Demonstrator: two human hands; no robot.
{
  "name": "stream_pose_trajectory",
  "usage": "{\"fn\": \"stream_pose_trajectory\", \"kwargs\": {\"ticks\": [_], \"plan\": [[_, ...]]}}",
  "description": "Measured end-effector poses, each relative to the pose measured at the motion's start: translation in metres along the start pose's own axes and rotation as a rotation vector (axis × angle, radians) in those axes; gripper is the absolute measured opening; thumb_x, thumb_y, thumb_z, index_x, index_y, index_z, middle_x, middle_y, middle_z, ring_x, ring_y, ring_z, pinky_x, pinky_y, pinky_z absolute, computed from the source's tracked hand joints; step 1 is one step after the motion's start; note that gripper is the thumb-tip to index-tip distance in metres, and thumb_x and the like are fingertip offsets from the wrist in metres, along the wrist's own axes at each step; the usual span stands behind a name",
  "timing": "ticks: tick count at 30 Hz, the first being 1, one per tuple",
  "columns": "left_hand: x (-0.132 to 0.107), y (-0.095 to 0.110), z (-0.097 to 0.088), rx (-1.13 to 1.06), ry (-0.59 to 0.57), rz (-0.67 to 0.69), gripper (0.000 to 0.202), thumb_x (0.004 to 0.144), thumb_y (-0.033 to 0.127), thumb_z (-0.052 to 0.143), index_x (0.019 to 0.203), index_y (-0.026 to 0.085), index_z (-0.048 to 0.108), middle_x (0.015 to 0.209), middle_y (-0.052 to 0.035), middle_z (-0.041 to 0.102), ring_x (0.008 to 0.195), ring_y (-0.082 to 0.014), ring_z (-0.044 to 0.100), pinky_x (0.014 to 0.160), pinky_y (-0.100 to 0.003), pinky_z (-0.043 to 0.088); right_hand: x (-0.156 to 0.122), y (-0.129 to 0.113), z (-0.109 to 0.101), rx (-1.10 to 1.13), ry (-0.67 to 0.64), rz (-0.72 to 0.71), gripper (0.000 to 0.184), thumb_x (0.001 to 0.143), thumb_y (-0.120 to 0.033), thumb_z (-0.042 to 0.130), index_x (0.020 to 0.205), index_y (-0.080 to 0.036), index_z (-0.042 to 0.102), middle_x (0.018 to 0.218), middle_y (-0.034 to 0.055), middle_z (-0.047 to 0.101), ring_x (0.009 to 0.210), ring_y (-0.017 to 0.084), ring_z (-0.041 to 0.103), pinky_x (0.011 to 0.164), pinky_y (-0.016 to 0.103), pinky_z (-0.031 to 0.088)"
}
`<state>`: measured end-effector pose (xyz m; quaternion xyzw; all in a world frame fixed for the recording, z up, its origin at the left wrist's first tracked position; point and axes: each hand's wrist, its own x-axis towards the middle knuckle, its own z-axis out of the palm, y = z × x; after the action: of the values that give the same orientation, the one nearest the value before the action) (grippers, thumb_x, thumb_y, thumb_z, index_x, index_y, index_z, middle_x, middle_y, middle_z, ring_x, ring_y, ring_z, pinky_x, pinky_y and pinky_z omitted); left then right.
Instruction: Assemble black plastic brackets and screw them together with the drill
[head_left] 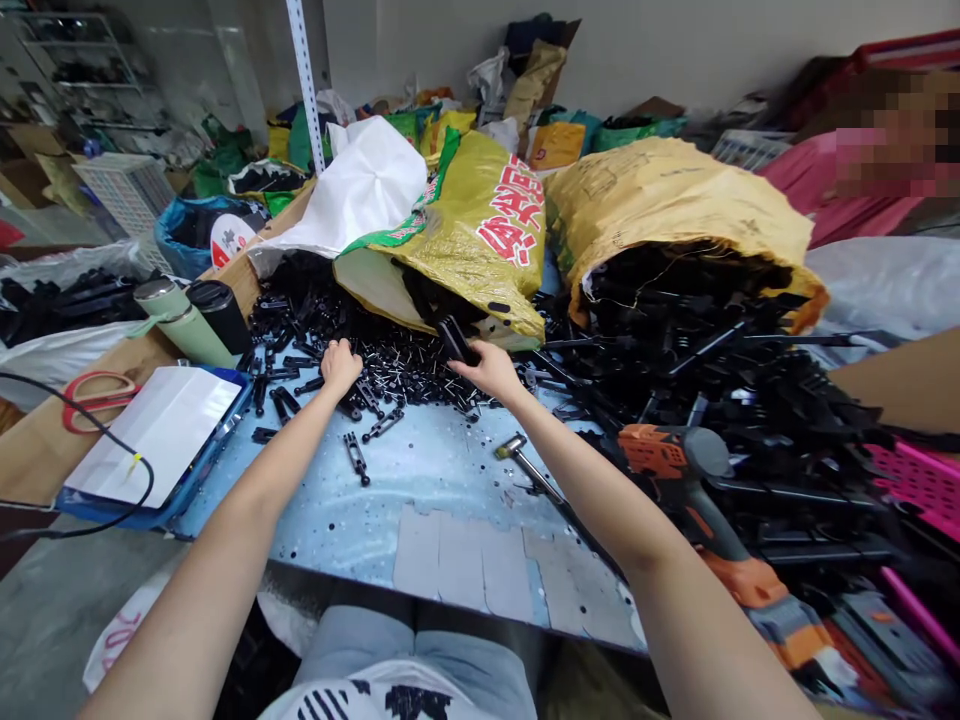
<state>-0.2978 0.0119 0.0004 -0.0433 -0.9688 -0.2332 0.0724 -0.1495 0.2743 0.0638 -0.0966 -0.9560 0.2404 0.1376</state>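
Note:
My right hand [489,370] is closed round a black plastic part [454,340], raised at the mouth of the yellow woven sack [465,240]. My left hand [341,366] has its fingers curled down at the edge of the heap of small black parts [307,330]; whatever they hold, if anything, is hidden. Loose screws [409,370] lie between my two hands. Nearer to me, a black jointed part [356,460] rests on the blue tabletop [442,470]. A hammer [529,465] lies beside my right forearm, which partly hides it.
An orange and grey power drill [690,455] lies at right by a pile of long black parts [720,380] spilling from a tan sack [675,200]. At left are red scissors [97,400], a blue tray [217,450], and a green flask [184,320]. A person [847,185] is at the far right.

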Motion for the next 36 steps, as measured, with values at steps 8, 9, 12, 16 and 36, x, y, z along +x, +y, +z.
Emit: {"fn": "stream_pose_trajectory", "kwargs": {"ticks": [8, 9, 12, 16, 36], "plan": [[-0.015, 0.013, -0.034, -0.127, 0.116, 0.046, 0.029, 0.087, 0.018, 0.051, 0.105, -0.004, 0.047, 0.117, -0.0230, 0.048, 0.116, -0.0294, 0.040, 0.098, -0.045, 0.032, -0.122, -0.021, 0.009, 0.930, -0.302, 0.275, 0.043, 0.071, -0.053, 0.063, 0.089, -0.015, 0.056, 0.072, 0.0011, 0.058, 0.056, 0.008, 0.045, 0.048, 0.019, 0.030], [-0.026, 0.015, -0.042, -0.154, 0.148, 0.090, 0.032, 0.089, 0.021, 0.049, 0.109, -0.004, 0.045, 0.120, -0.0217, 0.046, 0.118, -0.0273, 0.039, 0.100, -0.043, 0.031, -0.134, -0.021, 0.013, 0.982, -0.311, 0.279, 0.042, 0.070, -0.051, 0.064, 0.088, -0.014, 0.056, 0.073, 0.0011, 0.058, 0.057, 0.008, 0.046, 0.049, 0.020, 0.031], [-0.076, 0.020, -0.065, -0.237, 0.152, 0.251, 0.035, 0.092, 0.029, 0.047, 0.115, 0.003, 0.044, 0.115, -0.0127, 0.052, 0.107, -0.0165, 0.048, 0.095, -0.030, 0.037, -0.171, -0.020, 0.030, 1.145, -0.300, 0.244, 0.042, 0.064, -0.043, 0.071, 0.093, -0.015, 0.057, 0.086, 0.0030, 0.060, 0.074, 0.012, 0.055, 0.065, 0.024, 0.043], [-0.174, 0.013, -0.081, -0.188, -0.154, 0.729, 0.021, 0.082, 0.029, 0.060, 0.097, 0.015, 0.059, 0.095, -0.0056, 0.059, 0.090, -0.0179, 0.055, 0.081, -0.029, 0.043, -0.226, -0.008, 0.039, 1.117, -0.209, 0.234, 0.062, 0.056, -0.037, 0.078, 0.107, -0.020, 0.049, 0.099, 0.0044, 0.060, 0.091, 0.018, 0.058, 0.083, 0.033, 0.045], [-0.300, 0.017, -0.071, -0.560, -0.422, 0.385, 0.029, 0.090, 0.039, 0.045, 0.103, 0.017, 0.060, 0.086, -0.0046, 0.064, 0.077, -0.0164, 0.060, 0.072, -0.028, 0.046, -0.266, -0.055, 0.036, 1.166, -0.337, 0.346, 0.064, 0.086, -0.058, 0.043, 0.139, -0.022, 0.033, 0.084, 0.0045, 0.059, 0.062, 0.014, 0.059, 0.062, 0.031, 0.052]]}}
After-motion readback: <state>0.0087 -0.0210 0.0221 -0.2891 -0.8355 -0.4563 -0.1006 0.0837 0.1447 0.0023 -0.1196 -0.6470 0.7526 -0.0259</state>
